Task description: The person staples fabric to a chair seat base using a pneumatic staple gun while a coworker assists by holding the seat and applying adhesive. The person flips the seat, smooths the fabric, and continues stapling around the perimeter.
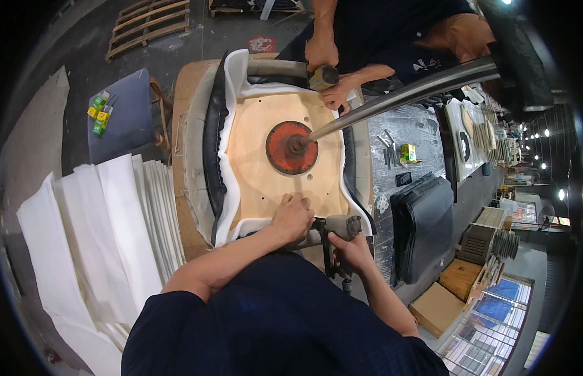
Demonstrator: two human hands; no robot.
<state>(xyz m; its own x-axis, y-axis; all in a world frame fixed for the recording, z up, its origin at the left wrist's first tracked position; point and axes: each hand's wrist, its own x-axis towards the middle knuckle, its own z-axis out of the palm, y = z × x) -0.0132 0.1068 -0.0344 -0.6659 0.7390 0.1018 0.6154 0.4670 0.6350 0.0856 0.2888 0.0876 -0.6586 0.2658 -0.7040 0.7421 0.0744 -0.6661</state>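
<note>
Left hand (293, 216) presses closed on the white foam and black cover (211, 135) at the near edge of an upturned plywood seat base (266, 178); right hand (349, 245) grips a staple gun (339, 227). Near edge seems partly fastened; side folds remain loose

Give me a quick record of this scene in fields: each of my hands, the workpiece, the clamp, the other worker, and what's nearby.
left hand: pressing white foam and cover onto the near edge of the plywood seat board
right hand: gripping a grey pneumatic staple gun at the same edge
workpiece: upside-down seat, black cover wrapped around white foam
clamp: round red press disc on a metal arm, on the board's centre
other person's hands: holding a second stapler at the far edge
nearby: stacked white foam sheets at left, black panels at right
</note>
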